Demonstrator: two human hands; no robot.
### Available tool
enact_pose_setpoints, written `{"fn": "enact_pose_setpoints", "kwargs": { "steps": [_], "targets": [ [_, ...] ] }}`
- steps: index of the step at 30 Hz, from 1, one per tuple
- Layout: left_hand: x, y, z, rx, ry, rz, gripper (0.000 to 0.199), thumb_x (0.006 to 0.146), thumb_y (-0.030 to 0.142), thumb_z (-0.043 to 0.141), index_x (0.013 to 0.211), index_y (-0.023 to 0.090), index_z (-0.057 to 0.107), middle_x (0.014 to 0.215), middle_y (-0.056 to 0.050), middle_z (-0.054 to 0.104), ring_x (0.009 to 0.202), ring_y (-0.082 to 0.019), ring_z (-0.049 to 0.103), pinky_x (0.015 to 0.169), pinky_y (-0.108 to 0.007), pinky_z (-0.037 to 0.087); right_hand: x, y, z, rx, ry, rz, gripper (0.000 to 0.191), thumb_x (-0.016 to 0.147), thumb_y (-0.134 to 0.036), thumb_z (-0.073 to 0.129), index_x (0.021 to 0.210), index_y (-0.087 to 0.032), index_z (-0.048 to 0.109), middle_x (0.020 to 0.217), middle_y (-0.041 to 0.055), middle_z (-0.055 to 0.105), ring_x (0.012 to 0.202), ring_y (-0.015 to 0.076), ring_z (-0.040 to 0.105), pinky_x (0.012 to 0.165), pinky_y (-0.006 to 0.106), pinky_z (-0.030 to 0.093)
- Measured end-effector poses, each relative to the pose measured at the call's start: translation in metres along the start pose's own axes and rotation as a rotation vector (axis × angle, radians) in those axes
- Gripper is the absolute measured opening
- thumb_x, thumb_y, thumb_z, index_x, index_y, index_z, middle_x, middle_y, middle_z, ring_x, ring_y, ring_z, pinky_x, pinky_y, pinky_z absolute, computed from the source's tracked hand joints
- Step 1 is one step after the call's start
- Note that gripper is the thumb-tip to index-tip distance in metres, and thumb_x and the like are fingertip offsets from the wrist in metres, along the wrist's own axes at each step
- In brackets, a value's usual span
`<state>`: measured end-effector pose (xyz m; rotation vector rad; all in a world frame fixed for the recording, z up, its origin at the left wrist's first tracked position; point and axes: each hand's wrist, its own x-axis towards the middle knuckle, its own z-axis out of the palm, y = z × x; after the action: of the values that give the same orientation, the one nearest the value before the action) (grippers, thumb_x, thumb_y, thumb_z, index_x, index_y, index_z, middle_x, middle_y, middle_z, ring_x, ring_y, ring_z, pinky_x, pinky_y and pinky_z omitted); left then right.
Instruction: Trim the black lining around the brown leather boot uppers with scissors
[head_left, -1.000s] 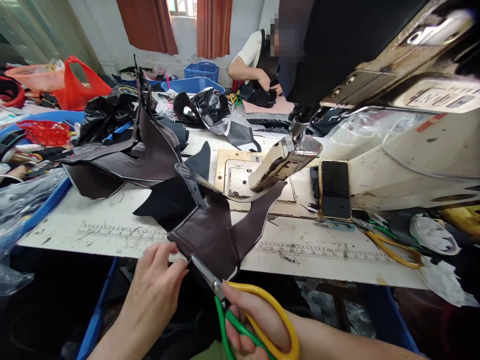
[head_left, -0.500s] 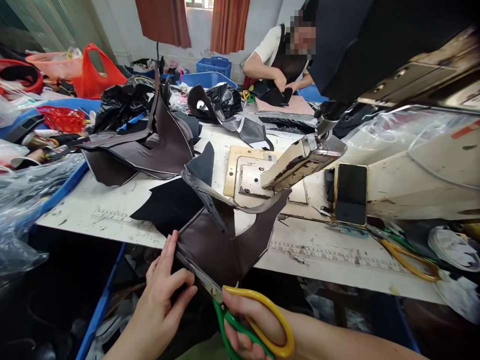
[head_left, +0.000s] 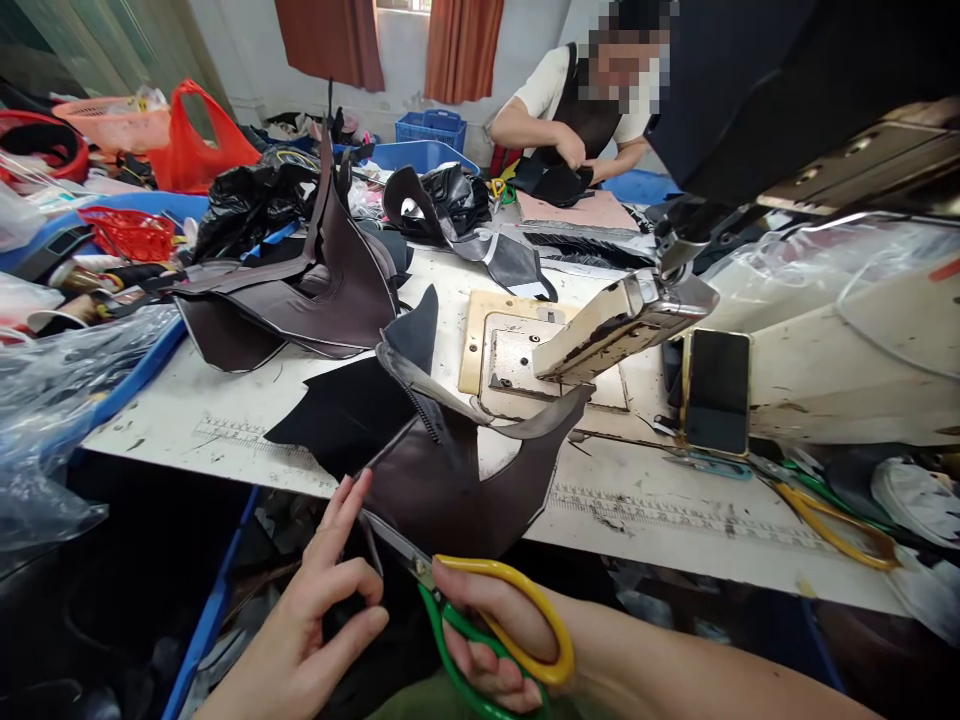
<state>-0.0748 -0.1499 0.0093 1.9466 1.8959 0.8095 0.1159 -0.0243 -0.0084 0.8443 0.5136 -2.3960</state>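
My right hand [head_left: 499, 625] is wrapped round the handles of scissors [head_left: 517, 575], one yellow and one green. Their blades lie along the near left edge of a dark brown leather piece [head_left: 442, 490] with a zipper, which rests at the table's front edge. My left hand [head_left: 330, 590] is at the left end of that edge, index and middle fingers stretched out against the leather, thumb apart from them. A thin dark strip hangs beside the blades, near the left fingers. Black material [head_left: 341, 410] lies under the leather piece.
A sewing machine arm [head_left: 600, 330] stands behind the leather. To the right are a phone [head_left: 716, 390] and more scissors [head_left: 840, 525]. Another brown leather piece [head_left: 300, 300] lies left. Across the table a person [head_left: 570, 120] handles black material. Blue bins border the left.
The scissors have moved slightly left and up along the leather edge, and a thin strip now hangs by the blades. The view has shifted a little. The person opposite has moved their hands.
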Motion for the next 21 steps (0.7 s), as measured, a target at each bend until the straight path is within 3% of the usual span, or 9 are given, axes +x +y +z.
{"fn": "enact_pose_setpoints", "kwargs": {
  "steps": [4, 9, 13, 17, 21],
  "targets": [
    [-0.002, -0.003, 0.0, -0.056, 0.041, -0.018, 0.02, 0.088, 0.024, 0.056, 0.069, 0.021, 0.06, 0.159, -0.009, 0.022, 0.143, -0.037, 0.024, 0.096, -0.053, 0.049, 0.002, -0.007, 0.009, 0.032, -0.026, -0.004, 0.073, 0.098, -0.062, 0.02, 0.057, -0.013, 0.055, 0.04, -0.0041, 0.038, 0.026, 0.0054, 0.031, 0.023, 0.015, 0.028],
    [-0.007, -0.011, -0.004, -0.211, 0.086, -0.091, 0.023, 0.089, 0.026, 0.055, 0.068, 0.02, 0.061, 0.161, -0.009, 0.016, 0.141, -0.034, 0.032, 0.1, -0.046, 0.048, 0.011, -0.012, 0.012, 0.095, -0.117, -0.013, 0.078, 0.097, -0.062, 0.012, 0.055, -0.013, 0.056, 0.038, -0.0033, 0.036, 0.027, 0.0059, 0.031, 0.024, 0.015, 0.028],
    [-0.012, -0.009, 0.003, -0.18, 0.102, -0.118, 0.02, 0.088, 0.024, 0.057, 0.07, 0.02, 0.062, 0.162, -0.007, 0.013, 0.144, -0.036, 0.024, 0.106, -0.052, 0.041, 0.022, -0.008, 0.013, 0.129, -0.129, -0.022, 0.08, 0.096, -0.065, 0.012, 0.053, -0.013, 0.056, 0.037, -0.0032, 0.035, 0.026, 0.0064, 0.03, 0.022, 0.015, 0.027],
    [-0.022, 0.002, 0.029, -0.207, 0.292, -0.219, 0.013, 0.088, 0.019, 0.057, 0.077, 0.02, 0.062, 0.163, -0.006, 0.009, 0.146, -0.034, 0.018, 0.113, -0.05, 0.032, 0.033, -0.009, 0.02, 0.16, -0.131, -0.065, 0.078, 0.096, -0.065, 0.017, 0.055, -0.012, 0.056, 0.039, -0.0033, 0.038, 0.026, 0.0064, 0.033, 0.023, 0.016, 0.029],
    [-0.029, 0.01, 0.048, -0.355, 0.463, -0.296, 0.013, 0.09, 0.014, 0.052, 0.082, 0.02, 0.06, 0.162, -0.006, 0.016, 0.144, -0.033, 0.027, 0.112, -0.051, 0.035, 0.043, -0.012, 0.024, 0.186, -0.167, -0.091, 0.078, 0.096, -0.065, 0.017, 0.054, -0.012, 0.056, 0.038, -0.0033, 0.038, 0.026, 0.0063, 0.032, 0.023, 0.016, 0.029]
  ]
}}
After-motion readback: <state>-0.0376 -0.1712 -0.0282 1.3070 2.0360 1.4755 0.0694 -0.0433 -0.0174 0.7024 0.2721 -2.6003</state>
